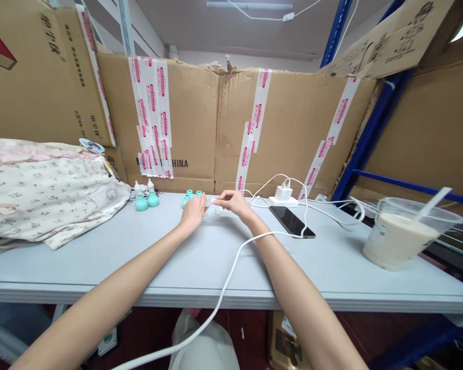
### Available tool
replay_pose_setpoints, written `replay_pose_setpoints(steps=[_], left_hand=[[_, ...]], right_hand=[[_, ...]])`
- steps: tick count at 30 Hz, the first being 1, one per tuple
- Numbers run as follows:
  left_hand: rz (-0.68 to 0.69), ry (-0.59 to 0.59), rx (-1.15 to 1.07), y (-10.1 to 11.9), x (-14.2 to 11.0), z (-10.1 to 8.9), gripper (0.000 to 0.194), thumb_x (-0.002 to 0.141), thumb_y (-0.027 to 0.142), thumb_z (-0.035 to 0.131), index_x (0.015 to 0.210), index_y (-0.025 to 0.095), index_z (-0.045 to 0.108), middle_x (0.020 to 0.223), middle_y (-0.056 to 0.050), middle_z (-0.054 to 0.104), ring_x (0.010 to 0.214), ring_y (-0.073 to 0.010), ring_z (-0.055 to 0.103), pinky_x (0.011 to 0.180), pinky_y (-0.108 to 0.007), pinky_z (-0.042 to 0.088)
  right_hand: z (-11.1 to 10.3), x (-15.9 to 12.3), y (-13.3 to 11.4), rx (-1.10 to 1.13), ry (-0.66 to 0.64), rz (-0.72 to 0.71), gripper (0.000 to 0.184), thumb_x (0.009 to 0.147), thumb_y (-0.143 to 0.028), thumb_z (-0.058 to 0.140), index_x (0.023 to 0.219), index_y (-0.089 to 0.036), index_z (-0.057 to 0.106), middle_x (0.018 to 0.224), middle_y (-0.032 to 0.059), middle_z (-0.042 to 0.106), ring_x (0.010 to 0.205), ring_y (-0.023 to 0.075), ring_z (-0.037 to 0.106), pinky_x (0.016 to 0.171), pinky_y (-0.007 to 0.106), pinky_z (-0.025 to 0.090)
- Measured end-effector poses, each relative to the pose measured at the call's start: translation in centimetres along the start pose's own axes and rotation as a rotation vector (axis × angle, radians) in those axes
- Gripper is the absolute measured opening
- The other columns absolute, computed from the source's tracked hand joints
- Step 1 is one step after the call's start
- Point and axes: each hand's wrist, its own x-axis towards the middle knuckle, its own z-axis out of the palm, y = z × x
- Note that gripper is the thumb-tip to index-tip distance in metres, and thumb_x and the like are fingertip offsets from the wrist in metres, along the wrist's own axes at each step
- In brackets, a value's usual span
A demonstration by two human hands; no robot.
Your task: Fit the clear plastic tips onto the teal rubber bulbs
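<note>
My left hand (pixel 194 213) is over the middle of the table, fingers closed at the near end of a small clear plastic piece (pixel 211 202). From the other side, my right hand (pixel 234 202) pinches the same piece between thumb and fingertips. Its exact kind is too small to make out. Just below it, something small and transparent (pixel 217 210) shows on the tabletop. Several teal rubber bulbs (pixel 189 193) stand behind my left hand, partly hidden by it. Farther left are two more teal bulbs (pixel 142 202) with whitish nozzle tips.
A floral cloth bag (pixel 50 190) covers the table's left side. On the right lie a dark phone (pixel 292 221), a white charger (pixel 283 192) on a power strip, and a tub of cream-coloured contents (pixel 399 239). A white cable (pixel 235 262) crosses over my right forearm. Cardboard (pixel 196 118) walls the back.
</note>
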Motion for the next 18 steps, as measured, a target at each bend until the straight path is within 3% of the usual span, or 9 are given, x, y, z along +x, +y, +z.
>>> replay_pose_setpoints(steps=[4, 9, 13, 18], left_hand=[[0.033, -0.001, 0.124, 0.52, -0.28, -0.20, 0.050, 0.090, 0.028, 0.035, 0.040, 0.021, 0.040, 0.040, -0.002, 0.043, 0.043, -0.0150, 0.035, 0.059, -0.028, 0.029], [0.059, -0.094, 0.285, 0.90, -0.46, -0.52, 0.043, 0.089, 0.022, 0.037, 0.045, 0.022, 0.037, 0.044, -0.002, 0.044, 0.049, -0.0182, 0.045, 0.063, -0.029, 0.031], [0.142, -0.092, 0.203, 0.86, -0.79, -0.67, 0.035, 0.081, 0.016, 0.048, 0.050, 0.022, 0.035, 0.041, 0.002, 0.036, 0.047, -0.0167, 0.043, 0.059, -0.027, 0.031], [0.104, -0.105, 0.194, 0.88, -0.66, -0.71, 0.040, 0.087, 0.027, 0.039, 0.047, 0.022, 0.036, 0.041, -0.001, 0.041, 0.046, -0.0154, 0.040, 0.057, -0.028, 0.029]], right_hand=[[-0.18, 0.06, 0.32, -0.038, -0.062, -0.002, 0.045, 0.037, -0.047, 0.084, 0.053, -0.015, 0.056, 0.053, -0.0008, 0.058, 0.045, 0.0067, 0.046, 0.047, 0.024, 0.036], [-0.34, 0.03, 0.21, -0.088, -0.109, -0.018, 0.042, 0.041, -0.045, 0.084, 0.052, -0.014, 0.057, 0.057, 0.0018, 0.062, 0.046, 0.0076, 0.049, 0.049, 0.024, 0.039], [-0.42, -0.16, 0.08, -0.125, -0.140, -0.049, 0.041, 0.041, -0.044, 0.085, 0.052, -0.014, 0.059, 0.059, 0.0035, 0.063, 0.051, 0.0106, 0.054, 0.051, 0.025, 0.042], [-0.15, -0.67, -0.49, -0.101, -0.129, -0.013, 0.041, 0.044, -0.044, 0.084, 0.056, -0.014, 0.059, 0.063, 0.0050, 0.065, 0.052, 0.0112, 0.057, 0.052, 0.024, 0.042]])
